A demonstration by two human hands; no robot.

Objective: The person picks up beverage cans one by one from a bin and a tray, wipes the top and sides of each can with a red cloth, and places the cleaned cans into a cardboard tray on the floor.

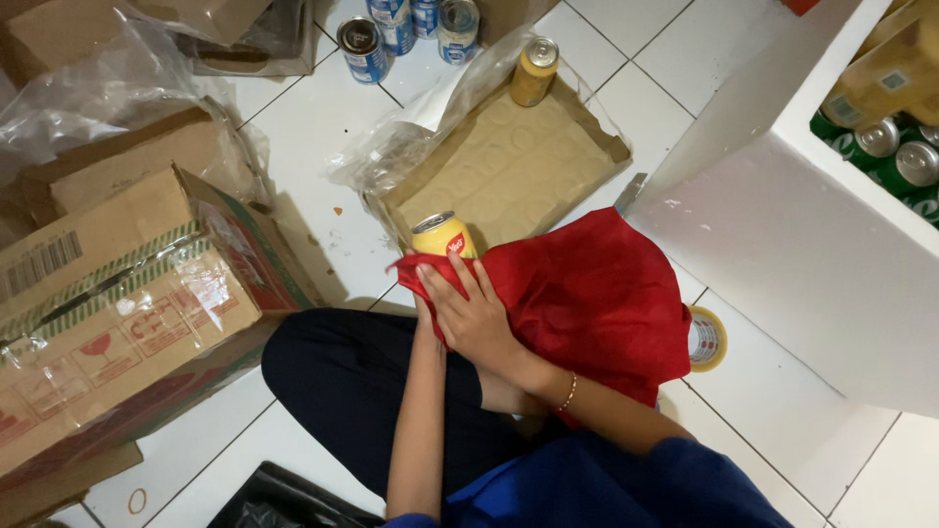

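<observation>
Wiping in hand: right hand [479, 318] presses the red cloth [587, 293] round the yellow can [445, 236], fingers spread flat, over the lap; left hand hidden beneath, grip unclear; next, I judge, turning the can.

Person sits on the floor [323, 137], legs folded. Can [445, 235] in front of the knees, wrapped in a cloth [597, 293]; right hand [479, 318] lies on the cloth against the can, left hand [423, 311] under it, mostly hidden. Just beyond the can, a flat cardboard tray [509, 166] with a second can [535, 71] standing in its far corner. More cans [411, 29] on the floor beyond the tray. Big box [117, 303] to the left, more boxes behind it. Cooler [782, 225] to the right, cans inside. Tape roll [706, 338] between cloth and cooler.
</observation>
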